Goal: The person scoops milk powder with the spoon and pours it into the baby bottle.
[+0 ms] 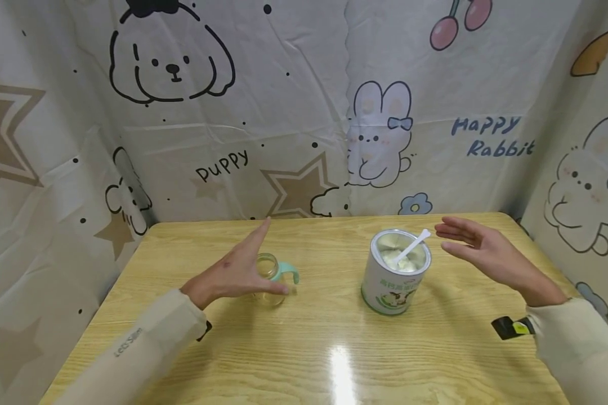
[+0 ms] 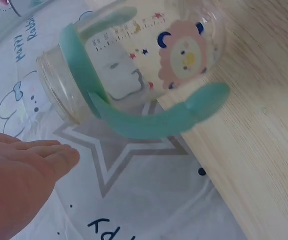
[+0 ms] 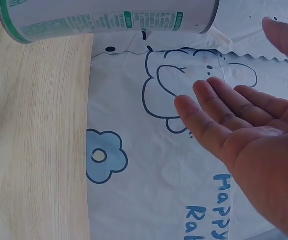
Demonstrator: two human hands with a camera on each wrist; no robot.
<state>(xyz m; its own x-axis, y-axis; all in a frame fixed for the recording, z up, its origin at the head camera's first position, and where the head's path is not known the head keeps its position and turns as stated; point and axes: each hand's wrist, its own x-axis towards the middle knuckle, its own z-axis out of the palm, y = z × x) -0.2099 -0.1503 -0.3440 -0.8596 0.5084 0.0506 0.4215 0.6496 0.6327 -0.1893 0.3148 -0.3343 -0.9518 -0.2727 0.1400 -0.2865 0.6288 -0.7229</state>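
1. While both hands reach forward over a pale wood table (image 1: 223,360), the left hand (image 1: 233,274) is left of centre in the head view, its thumb and fingers spread wide apart and holding nothing.
2. Beside that hand, and partly hidden by it, a clear baby bottle (image 1: 267,265) stands upright near the middle of the frame. Its top is uncapped, and a mint-green handle (image 1: 290,270) curves out to the right.
3. In the left wrist view the bottle fills the upper middle, showing measuring marks, small stars and a pink-maned lion. The fingertips at lower left are apart from it; whether the thumb touches it, I cannot tell.
4. Right of centre in the head view stands a white can (image 1: 377,289) with green print, open at the top. Pale powder (image 1: 388,256) shows inside, and a white scoop (image 1: 412,246) leans in it, its handle rising over the rim toward the upper right.
5. Just right of the can is the right hand (image 1: 486,256), its fingers extended, the thumb held well away from them, grasping nothing.
6. Across the top of the frame hangs a cloth (image 1: 284,107) printed with a puppy, rabbits and stars.
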